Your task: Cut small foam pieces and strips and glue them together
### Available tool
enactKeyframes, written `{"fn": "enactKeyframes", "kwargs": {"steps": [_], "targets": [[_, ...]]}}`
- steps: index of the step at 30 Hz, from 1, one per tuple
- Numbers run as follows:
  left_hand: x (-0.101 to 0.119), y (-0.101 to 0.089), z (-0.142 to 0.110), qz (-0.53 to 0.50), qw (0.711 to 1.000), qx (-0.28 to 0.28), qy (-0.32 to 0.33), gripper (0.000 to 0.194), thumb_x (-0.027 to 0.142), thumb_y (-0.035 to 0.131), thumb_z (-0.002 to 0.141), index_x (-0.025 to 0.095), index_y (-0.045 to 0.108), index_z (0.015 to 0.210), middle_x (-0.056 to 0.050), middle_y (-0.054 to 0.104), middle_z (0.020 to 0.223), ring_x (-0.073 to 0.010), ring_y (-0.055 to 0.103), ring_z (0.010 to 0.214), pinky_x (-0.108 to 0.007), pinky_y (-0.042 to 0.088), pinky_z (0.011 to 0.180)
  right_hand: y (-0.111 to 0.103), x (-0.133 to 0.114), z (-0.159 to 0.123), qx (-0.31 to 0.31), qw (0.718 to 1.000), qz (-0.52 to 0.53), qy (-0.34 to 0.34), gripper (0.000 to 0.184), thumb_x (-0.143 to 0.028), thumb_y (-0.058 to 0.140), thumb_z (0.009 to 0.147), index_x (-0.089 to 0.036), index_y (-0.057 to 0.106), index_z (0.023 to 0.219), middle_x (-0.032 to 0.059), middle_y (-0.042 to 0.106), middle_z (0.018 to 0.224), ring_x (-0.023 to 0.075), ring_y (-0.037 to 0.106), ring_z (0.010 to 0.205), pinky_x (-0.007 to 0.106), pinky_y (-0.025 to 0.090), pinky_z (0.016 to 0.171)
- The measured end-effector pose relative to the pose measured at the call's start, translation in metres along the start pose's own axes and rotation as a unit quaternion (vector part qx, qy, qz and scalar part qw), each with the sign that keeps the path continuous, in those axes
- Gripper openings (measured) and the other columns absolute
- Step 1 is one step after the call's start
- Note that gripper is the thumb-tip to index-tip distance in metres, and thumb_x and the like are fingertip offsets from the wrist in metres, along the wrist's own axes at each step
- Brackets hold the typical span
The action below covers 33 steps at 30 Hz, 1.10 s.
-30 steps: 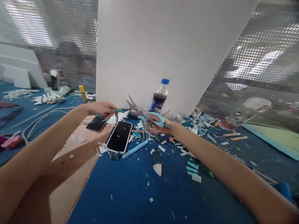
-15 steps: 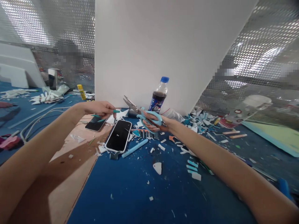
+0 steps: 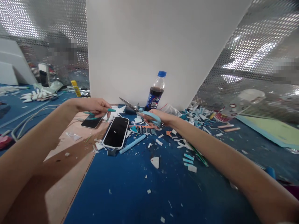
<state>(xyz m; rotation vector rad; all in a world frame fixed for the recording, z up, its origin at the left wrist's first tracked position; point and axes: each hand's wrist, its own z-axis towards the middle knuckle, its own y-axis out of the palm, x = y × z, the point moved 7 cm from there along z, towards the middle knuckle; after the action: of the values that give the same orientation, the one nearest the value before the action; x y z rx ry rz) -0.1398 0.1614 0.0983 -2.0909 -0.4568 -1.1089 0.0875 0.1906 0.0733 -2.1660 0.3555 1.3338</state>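
Note:
My right hand (image 3: pixel 151 118) is wrapped round the light blue handles of a pair of scissors (image 3: pixel 130 106). The blades point up and left and lie nearly together, in front of the soda bottle (image 3: pixel 154 96). My left hand (image 3: pixel 99 107) hovers over a dark phone (image 3: pixel 91 122), its fingers curled in a pinch. Long teal tips show at its fingers; whatever lies between them is too small to make out. White cut pieces (image 3: pixel 119 110) lie just beyond that hand. Between my hands a phone with a white rim (image 3: pixel 116 132) rests face up.
A light blue stick (image 3: pixel 132 144) and several scraps lie before me. A white board (image 3: pixel 144 46) stands at the back. At right are a scrap pile (image 3: pixel 198 116), a clear cup on its side (image 3: pixel 240 104) and pale green sheets (image 3: pixel 266 129). A glue stick (image 3: pixel 76 88) and cables (image 3: pixel 30 116) are at left.
The scissors' blades have come closer together and the handles have turned in my right hand. My left hand keeps its pinch. The whole view has shifted slightly.

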Motion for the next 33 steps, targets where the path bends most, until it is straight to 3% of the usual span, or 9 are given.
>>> {"fn": "enactKeyframes", "kwargs": {"steps": [3,7,14,17,22,24,27,30,33], "targets": [[0.008,0.0,-0.012,-0.056,0.998,-0.012,0.035,0.044,0.058,0.067,0.074,0.014,0.062,0.071,0.003,0.043,0.035,-0.0042,0.028,0.032,-0.019,0.015,0.033,-0.016,0.0,-0.01,0.073,0.983,-0.165,-0.019,0.041,-0.052,0.056,0.08,-0.018,0.052,0.058,-0.0003,0.05,0.045,0.007,0.038,0.037,0.024,0.031,0.036],[0.018,-0.007,-0.027,-0.109,0.99,0.022,0.087,0.049,0.063,0.072,0.065,0.017,0.057,0.065,0.006,0.035,0.028,-0.003,0.025,0.03,-0.017,0.017,0.035,-0.033,0.003,-0.017,0.18,0.9,-0.389,-0.075,0.035,-0.033,0.062,0.073,-0.02,0.044,0.046,-0.0021,0.04,0.044,0.0075,0.031,0.043,0.027,0.024,0.043],[0.021,0.004,-0.024,-0.109,0.991,0.002,0.077,0.042,0.055,0.074,0.069,0.014,0.063,0.066,0.004,0.041,0.03,-0.0022,0.028,0.031,-0.017,0.02,0.038,-0.049,0.016,-0.011,0.227,0.875,-0.423,-0.065,0.011,-0.025,0.064,0.07,-0.018,0.058,0.065,0.0047,0.058,0.066,0.0158,0.05,0.062,0.031,0.035,0.06],[0.021,0.005,-0.021,-0.105,0.992,-0.011,0.072,0.041,0.055,0.073,0.07,0.014,0.064,0.067,0.004,0.043,0.031,-0.0025,0.029,0.032,-0.018,0.024,0.041,-0.05,0.005,-0.014,0.226,0.868,-0.437,-0.074,0.018,-0.022,0.071,0.064,-0.016,0.061,0.077,0.0084,0.062,0.082,0.022,0.055,0.079,0.033,0.039,0.071],[0.02,0.002,-0.012,-0.102,0.992,0.007,0.073,0.031,0.045,0.059,0.085,0.015,0.06,0.078,0.005,0.042,0.036,-0.0045,0.033,0.039,-0.016,0.023,0.044,-0.02,-0.02,-0.028,0.164,0.864,-0.455,-0.139,0.02,-0.027,0.063,0.077,-0.015,0.06,0.092,0.0124,0.062,0.099,0.0253,0.052,0.096,0.037,0.038,0.086],[0.02,0.007,-0.006,-0.093,0.994,0.006,0.062,0.03,0.043,0.055,0.088,0.014,0.059,0.082,0.005,0.041,0.038,-0.0043,0.03,0.038,-0.017,0.019,0.041,0.003,-0.025,-0.031,0.104,0.87,-0.45,-0.172,0.031,-0.032,0.063,0.078,-0.015,0.056,0.103,0.013,0.058,0.108,0.0258,0.05,0.099,0.036,0.039,0.084],[0.022,0.018,0.001,-0.082,0.996,-0.013,0.046,0.032,0.046,0.059,0.085,0.014,0.059,0.083,0.004,0.042,0.039,-0.0035,0.025,0.035,-0.017,0.013,0.036,0.028,-0.019,-0.026,0.033,0.886,-0.441,-0.14,0.044,-0.041,0.066,0.075,-0.016,0.053,0.108,0.013,0.055,0.11,0.027,0.048,0.099,0.034,0.042,0.075],[0.025,0.025,0.006,-0.077,0.996,-0.023,0.043,0.034,0.049,0.062,0.082,0.014,0.06,0.082,0.003,0.045,0.04,-0.0037,0.025,0.034,-0.017,0.013,0.034,0.04,-0.019,-0.017,0.044,0.888,-0.44,-0.13,0.043,-0.047,0.063,0.077,-0.016,0.052,0.104,0.0127,0.055,0.106,0.0255,0.049,0.095,0.033,0.042,0.071],[0.024,0.026,0.009,-0.073,0.996,-0.021,0.041,0.038,0.053,0.063,0.079,0.016,0.061,0.08,0.002,0.045,0.039,-0.0037,0.026,0.032,-0.017,0.014,0.032,0.049,-0.024,-0.008,0.066,0.866,-0.477,-0.136,0.036,-0.038,0.066,0.076,-0.013,0.052,0.099,0.0133,0.056,0.101,0.0236,0.049,0.089,0.032,0.04,0.07]]}}
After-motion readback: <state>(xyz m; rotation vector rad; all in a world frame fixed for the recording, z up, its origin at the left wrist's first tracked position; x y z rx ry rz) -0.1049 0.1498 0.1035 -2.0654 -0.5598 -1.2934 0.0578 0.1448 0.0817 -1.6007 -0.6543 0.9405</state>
